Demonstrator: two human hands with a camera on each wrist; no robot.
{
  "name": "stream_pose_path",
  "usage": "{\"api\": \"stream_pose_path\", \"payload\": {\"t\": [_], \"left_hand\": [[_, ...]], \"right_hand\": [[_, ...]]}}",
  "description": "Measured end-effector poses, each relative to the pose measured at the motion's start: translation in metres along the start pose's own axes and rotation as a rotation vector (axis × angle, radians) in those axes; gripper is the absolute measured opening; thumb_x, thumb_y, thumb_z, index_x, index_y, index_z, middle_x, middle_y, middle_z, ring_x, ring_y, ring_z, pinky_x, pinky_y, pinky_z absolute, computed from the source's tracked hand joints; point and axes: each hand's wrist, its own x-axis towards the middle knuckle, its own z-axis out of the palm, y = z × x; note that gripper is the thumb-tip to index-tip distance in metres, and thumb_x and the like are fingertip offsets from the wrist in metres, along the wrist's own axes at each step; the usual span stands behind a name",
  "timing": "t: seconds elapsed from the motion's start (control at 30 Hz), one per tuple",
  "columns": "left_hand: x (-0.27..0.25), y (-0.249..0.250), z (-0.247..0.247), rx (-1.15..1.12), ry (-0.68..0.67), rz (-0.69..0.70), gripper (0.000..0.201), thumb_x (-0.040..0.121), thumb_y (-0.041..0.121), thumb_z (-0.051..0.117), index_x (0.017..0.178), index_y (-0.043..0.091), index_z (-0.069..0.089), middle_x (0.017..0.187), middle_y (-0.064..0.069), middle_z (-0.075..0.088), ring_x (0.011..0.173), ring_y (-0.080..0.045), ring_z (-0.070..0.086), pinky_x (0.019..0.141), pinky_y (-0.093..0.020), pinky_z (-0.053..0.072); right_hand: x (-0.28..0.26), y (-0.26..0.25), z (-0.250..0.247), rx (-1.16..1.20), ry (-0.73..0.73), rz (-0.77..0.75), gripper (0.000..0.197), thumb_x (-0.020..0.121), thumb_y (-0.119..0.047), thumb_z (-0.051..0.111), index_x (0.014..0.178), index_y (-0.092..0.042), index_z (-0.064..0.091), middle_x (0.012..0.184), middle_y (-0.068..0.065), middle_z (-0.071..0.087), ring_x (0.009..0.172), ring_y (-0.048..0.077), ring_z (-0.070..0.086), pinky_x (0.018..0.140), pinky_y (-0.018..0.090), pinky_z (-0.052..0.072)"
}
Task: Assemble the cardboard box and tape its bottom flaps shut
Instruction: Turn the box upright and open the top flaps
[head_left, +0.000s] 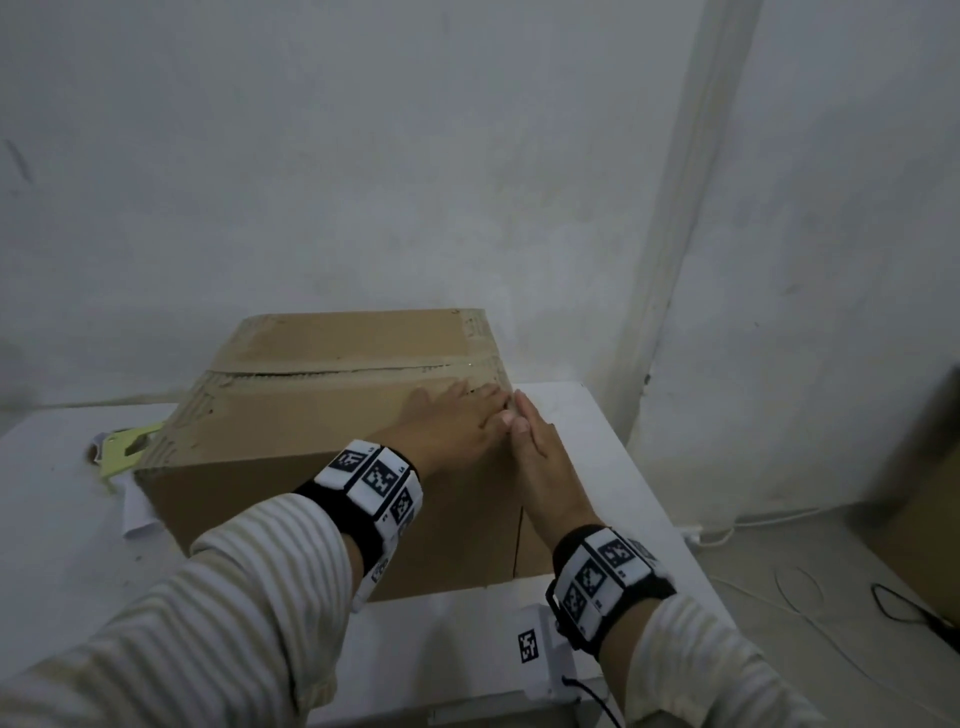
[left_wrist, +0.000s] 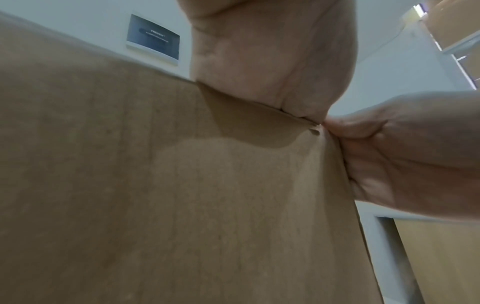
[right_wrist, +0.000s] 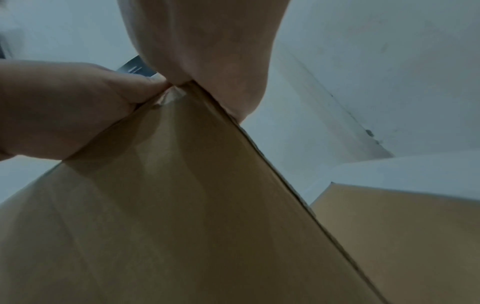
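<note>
- Where the white desk reaches nine o'clock, a pale yellow-green tape dispenser lies just beside the cardboard box, on white paper.
- At the centre, the box sits on the desk with its flaps folded shut on top.
- Left hand lies flat on the box top toward three o'clock, fingers straight and together.
- Right hand presses flat against the box's near corner, fingers straight, touching the left hand.
- At five o'clock, a white block with a marker stands on the desk edge.

Both hands lie flat, fingers straight: left hand, right hand, thumbs seemingly touching.
</note>
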Motion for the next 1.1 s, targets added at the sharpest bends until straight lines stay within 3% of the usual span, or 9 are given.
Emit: {"api": "stream_pose_path", "payload": {"t": [0.13,0.27,0.4,0.5,0.6,0.7,0.8,0.9,1.1], "left_hand": [[-0.003,-0.002,-0.001,0.013,-0.009,0.039,0.055,0.099,0.049,0.013,0.151,0.031,0.01,0.16,0.009,0.007,0.149,-0.019,0.004,0.116,-0.053,0.009],[-0.007,-0.003,-0.001,0.054,-0.004,0.085,0.057,0.099,0.048,0.019,0.152,0.028,0.009,0.161,0.007,0.006,0.149,-0.018,0.005,0.118,-0.049,0.011],[-0.008,-0.007,0.001,0.055,0.033,0.118,0.058,0.098,0.048,0.026,0.151,0.027,0.013,0.16,0.006,0.011,0.148,-0.017,0.011,0.118,-0.046,0.014],[-0.011,-0.012,0.001,0.013,0.047,0.16,0.056,0.096,0.039,0.036,0.149,0.026,0.022,0.158,0.004,0.022,0.143,-0.018,0.026,0.115,-0.043,0.022],[-0.017,-0.024,-0.004,-0.147,0.058,0.152,0.051,0.092,0.025,0.046,0.142,0.024,0.037,0.145,-0.001,0.044,0.122,-0.023,0.049,0.099,-0.034,0.04],[-0.03,-0.044,-0.008,-0.083,0.015,0.124,0.059,0.093,0.029,0.05,0.147,0.022,0.029,0.152,-0.001,0.034,0.136,-0.023,0.036,0.113,-0.037,0.03],[-0.049,-0.068,-0.012,-0.063,0.015,0.072,0.065,0.096,0.035,0.046,0.151,0.021,0.016,0.16,0.0,0.015,0.147,-0.017,0.013,0.119,-0.033,0.008],[-0.072,-0.099,-0.017,-0.181,0.068,-0.02,0.059,0.1,0.039,0.035,0.151,0.022,0.014,0.16,0.002,0.013,0.148,-0.016,0.01,0.119,-0.032,0.008],[-0.111,-0.181,-0.009,-0.105,0.315,-0.253,0.045,0.1,0.041,0.025,0.134,0.021,0.046,0.142,-0.004,0.046,0.138,-0.025,0.035,0.114,-0.046,0.021]], "right_hand": [[0.004,0.007,0.006,0.081,0.028,0.038,0.044,0.103,-0.029,0.027,0.147,-0.022,0.029,0.13,-0.017,0.036,0.123,-0.002,0.033,0.079,-0.013,0.027],[0.002,0.015,0.005,0.058,0.053,0.042,0.046,0.102,-0.035,0.026,0.147,-0.025,0.028,0.145,-0.007,0.038,0.125,0.0,0.031,0.101,0.014,0.024],[0.004,0.013,0.012,0.05,0.157,0.055,0.044,0.103,-0.031,0.029,0.145,-0.02,0.035,0.148,0.0,0.04,0.133,0.01,0.035,0.103,0.019,0.025],[0.019,0.0,0.019,-0.387,0.247,-0.081,0.037,0.101,-0.017,0.034,0.135,-0.01,0.049,0.146,0.007,0.042,0.137,0.02,0.035,0.109,0.021,0.022],[0.034,-0.015,0.025,-0.752,0.153,-0.197,0.031,0.097,-0.014,0.035,0.109,-0.005,0.063,0.116,0.013,0.063,0.111,0.028,0.055,0.098,0.033,0.042],[0.037,-0.016,0.029,-0.916,0.134,-0.204,0.032,0.098,-0.018,0.035,0.112,-0.005,0.061,0.115,0.012,0.061,0.11,0.029,0.054,0.092,0.035,0.041],[0.036,-0.005,0.032,-0.844,0.197,-0.268,0.035,0.1,-0.021,0.034,0.108,-0.002,0.062,0.11,0.014,0.063,0.107,0.031,0.055,0.094,0.037,0.04],[0.037,0.003,0.04,-0.737,0.344,-0.238,0.053,0.094,-0.034,0.024,0.095,0.0,0.064,0.101,0.018,0.066,0.097,0.036,0.057,0.088,0.04,0.043],[0.032,0.005,0.057,-0.578,0.531,-0.033,0.04,0.1,-0.023,0.038,0.114,0.008,0.06,0.136,0.028,0.042,0.124,0.041,0.037,0.104,0.039,0.031]]}}
